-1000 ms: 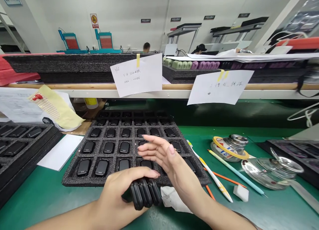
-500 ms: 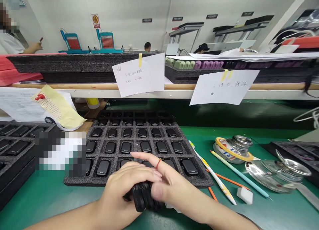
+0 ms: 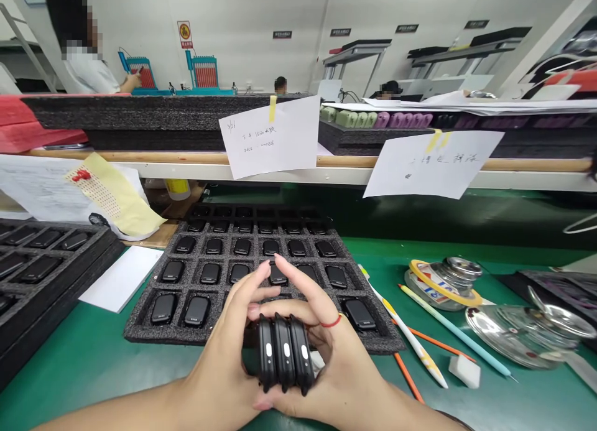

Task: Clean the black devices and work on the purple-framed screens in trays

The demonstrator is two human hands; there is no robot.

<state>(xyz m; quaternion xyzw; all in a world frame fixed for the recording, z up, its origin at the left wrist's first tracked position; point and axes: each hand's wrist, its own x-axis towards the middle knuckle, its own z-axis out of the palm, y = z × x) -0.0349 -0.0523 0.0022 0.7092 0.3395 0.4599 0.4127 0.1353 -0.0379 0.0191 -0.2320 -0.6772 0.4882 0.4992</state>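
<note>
Three black smartwatch cases (image 3: pixel 285 355) stand side by side on edge between my cupped hands, each with a white oval on the side facing me. My left hand (image 3: pixel 219 359) presses them from the left, its fingers reaching round behind. From the right, my right hand (image 3: pixel 357 369), with a red string on one finger, closes round the same cases. Both index fingertips point forward and nearly meet. A small white piece (image 3: pixel 318 361) shows by my right palm; its kind is unclear. Just beyond lies a black foam tray (image 3: pixel 163 339) with rows of similar cases, partly hidden by my hands.
Right of the tray lie a white-and-yellow toothbrush (image 3: pixel 410 341), a light blue pen-like tool (image 3: pixel 459 331), orange sticks (image 3: pixel 408 376), a white block (image 3: pixel 465 371) and glass jars with metal lids (image 3: pixel 464 266). Another foam tray (image 3: pixel 88 269) and white paper (image 3: pixel 122 278) are at left.
The black cases have turned so their white ovals face me. My hands have moved from overlapping to cupping them from both sides. A person at the far left has shifted right in view.
</note>
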